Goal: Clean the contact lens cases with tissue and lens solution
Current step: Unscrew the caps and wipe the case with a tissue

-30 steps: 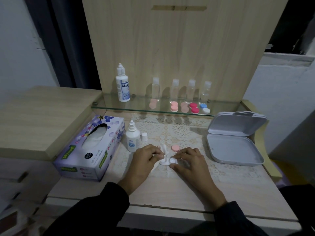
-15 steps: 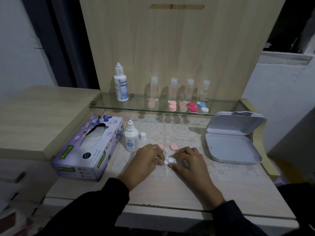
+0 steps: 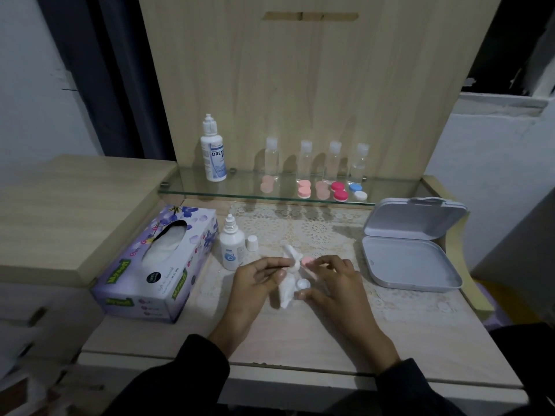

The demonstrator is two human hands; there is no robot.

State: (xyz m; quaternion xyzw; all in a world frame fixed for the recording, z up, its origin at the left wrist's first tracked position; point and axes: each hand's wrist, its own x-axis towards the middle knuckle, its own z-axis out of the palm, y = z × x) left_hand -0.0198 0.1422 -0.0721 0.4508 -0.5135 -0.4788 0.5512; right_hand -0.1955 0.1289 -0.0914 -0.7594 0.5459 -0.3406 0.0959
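My left hand pinches a twisted white tissue over the middle of the table. My right hand holds a contact lens case, its white well next to the tissue and a pink cap just beyond my fingertips. A small lens solution bottle stands uncapped left of my hands, its white cap beside it. A tissue box lies at the left.
An open white plastic box sits at the right. On the glass shelf behind stand a larger solution bottle, several small clear bottles and several coloured lens cases. A lace mat covers the table.
The tissue has come out from between my hands and now stands twisted and visible; my left hand has lifted slightly. The camera view shifted a little.
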